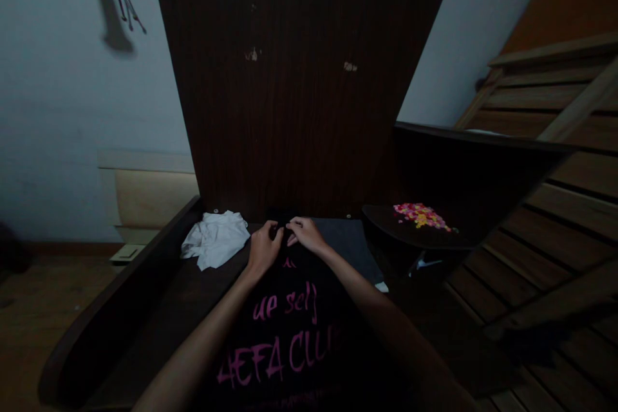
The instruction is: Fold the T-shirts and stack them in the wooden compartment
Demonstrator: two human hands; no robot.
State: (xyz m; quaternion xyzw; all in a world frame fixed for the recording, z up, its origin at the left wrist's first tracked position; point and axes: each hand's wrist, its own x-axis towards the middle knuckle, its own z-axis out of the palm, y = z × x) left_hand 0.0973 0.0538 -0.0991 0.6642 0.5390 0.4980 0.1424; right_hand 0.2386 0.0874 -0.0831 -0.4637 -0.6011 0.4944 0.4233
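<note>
A black garment with pink lettering lies spread in front of me, its print upright from my side; it is too dark to make out its edges. My left hand is at the far end of it, thumb and fingers pinched together on the cloth. Close beside it, my right hand also has its fingers curled and pinched at the same far end. A crumpled white cloth lies left of my left hand. To the right of my right hand is a flat dark grey cloth.
A tall dark wooden panel stands behind my hands. On a rounded side shelf at the right lies a heap of small pink and yellow pieces. A low dark side board runs along the left. Wooden slats stand far right.
</note>
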